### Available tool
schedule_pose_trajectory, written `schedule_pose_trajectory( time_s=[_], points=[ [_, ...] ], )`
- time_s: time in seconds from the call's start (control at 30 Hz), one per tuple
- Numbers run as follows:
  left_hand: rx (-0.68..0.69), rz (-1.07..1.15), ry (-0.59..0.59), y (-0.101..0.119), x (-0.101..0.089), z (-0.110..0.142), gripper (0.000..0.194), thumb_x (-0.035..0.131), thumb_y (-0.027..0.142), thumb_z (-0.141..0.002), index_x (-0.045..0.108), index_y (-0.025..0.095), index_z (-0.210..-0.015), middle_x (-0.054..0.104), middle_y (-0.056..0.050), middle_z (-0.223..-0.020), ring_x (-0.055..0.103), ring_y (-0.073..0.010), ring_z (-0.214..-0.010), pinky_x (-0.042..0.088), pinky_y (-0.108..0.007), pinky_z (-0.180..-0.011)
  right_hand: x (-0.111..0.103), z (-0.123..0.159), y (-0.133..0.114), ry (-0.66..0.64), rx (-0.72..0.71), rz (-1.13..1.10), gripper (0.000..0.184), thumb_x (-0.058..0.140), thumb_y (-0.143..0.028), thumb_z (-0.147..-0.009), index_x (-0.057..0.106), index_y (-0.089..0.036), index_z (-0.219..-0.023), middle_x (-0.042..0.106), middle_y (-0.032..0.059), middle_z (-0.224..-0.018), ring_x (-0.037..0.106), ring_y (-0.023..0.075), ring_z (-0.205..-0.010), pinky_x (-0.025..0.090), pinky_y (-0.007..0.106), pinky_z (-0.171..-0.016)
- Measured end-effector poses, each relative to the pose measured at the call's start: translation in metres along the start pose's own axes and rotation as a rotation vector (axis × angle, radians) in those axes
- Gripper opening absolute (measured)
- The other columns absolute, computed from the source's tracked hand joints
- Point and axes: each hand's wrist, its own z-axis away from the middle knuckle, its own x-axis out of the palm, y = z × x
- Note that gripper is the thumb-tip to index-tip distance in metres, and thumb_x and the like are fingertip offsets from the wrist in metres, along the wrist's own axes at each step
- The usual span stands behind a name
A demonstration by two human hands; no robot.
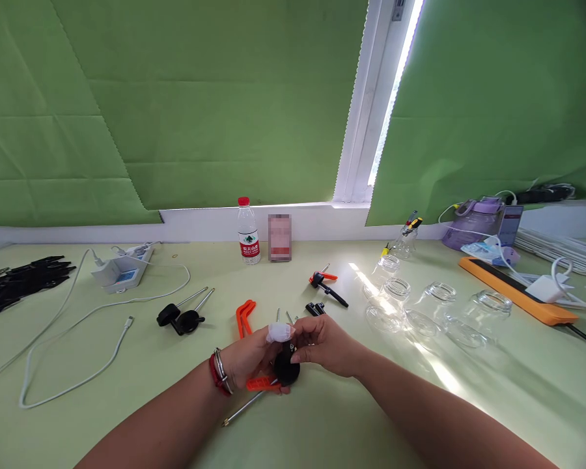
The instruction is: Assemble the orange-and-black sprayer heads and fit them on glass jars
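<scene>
Both my hands meet over the pale green table near its front middle. My left hand point(254, 359), with a bandaged fingertip and bracelets at the wrist, is closed on a black round-bodied tool point(286, 369) with an orange lever point(261, 383) and a metal rod point(244, 409) sticking out toward me. My right hand point(325, 345) is closed too, pinching the top of the same black part. Loose orange levers point(245, 316) lie just beyond my left hand. Small black pieces point(315, 308) lie beyond my right hand.
Two black knobs with rods point(183, 317) lie at left. An assembled orange and black tool point(325, 284) lies behind. Several clear glass jars point(430, 306) lie at right. A water bottle point(249, 232), charger with white cable point(120, 272), black parts pile point(24, 277) and orange power strip point(517, 290) surround them.
</scene>
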Motion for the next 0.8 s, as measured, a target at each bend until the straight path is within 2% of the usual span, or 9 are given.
schedule_pose_trajectory(
  time_s=[0.1,0.2,0.4,0.5,0.8],
  points=[
    [-0.005,0.031,0.017,0.0027,0.0014,0.0002,0.046,0.054,0.060,-0.064,0.050,0.020,-0.085,0.059,-0.001,-0.064,0.059,-0.0192,-0.049,0.044,-0.030,-0.050,0.0008,-0.0003,0.0021,0.047,0.021,0.022,0.022,0.079,-0.016,-0.060,0.061,-0.015,-0.073,0.057,-0.0027,-0.069,0.051,0.0101,-0.065,0.042,0.026,-0.064],
    [-0.025,0.035,-0.020,0.0032,0.0004,-0.0002,0.046,0.051,0.062,-0.064,0.050,0.018,-0.079,0.059,-0.003,-0.061,0.059,-0.0195,-0.049,0.042,-0.028,-0.048,0.0021,-0.0006,0.0038,0.075,0.024,-0.003,0.027,0.079,-0.016,-0.060,0.057,-0.016,-0.076,0.056,-0.0029,-0.073,0.051,0.0103,-0.068,0.043,0.026,-0.066],
    [-0.019,0.104,-0.054,0.0016,-0.0024,-0.0013,0.040,0.049,0.057,-0.068,0.049,0.020,-0.085,0.059,-0.002,-0.062,0.060,-0.0203,-0.050,0.042,-0.029,-0.049,0.0031,0.0006,0.0060,0.066,0.007,0.004,0.027,0.076,-0.016,-0.064,0.050,-0.017,-0.069,0.053,-0.0027,-0.075,0.049,0.0100,-0.070,0.042,0.026,-0.067],
    [-0.019,0.108,-0.046,0.0014,-0.0024,-0.0018,0.041,0.050,0.057,-0.067,0.049,0.019,-0.083,0.058,-0.002,-0.060,0.059,-0.0204,-0.049,0.044,-0.032,-0.052,0.0029,0.0015,0.0066,0.052,0.020,0.009,0.026,0.075,-0.016,-0.064,0.051,-0.017,-0.074,0.053,-0.0024,-0.077,0.049,0.0102,-0.071,0.042,0.026,-0.067],
    [0.009,0.105,-0.074,-0.0017,-0.0063,-0.0033,0.041,0.047,0.057,-0.071,0.050,0.019,-0.088,0.060,-0.002,-0.064,0.061,-0.0215,-0.051,0.045,-0.033,-0.053,0.0037,0.0003,0.0053,0.058,0.024,-0.015,0.030,0.077,-0.018,-0.063,0.047,-0.017,-0.068,0.052,-0.0030,-0.074,0.048,0.0100,-0.069,0.041,0.026,-0.065]
  ],
)
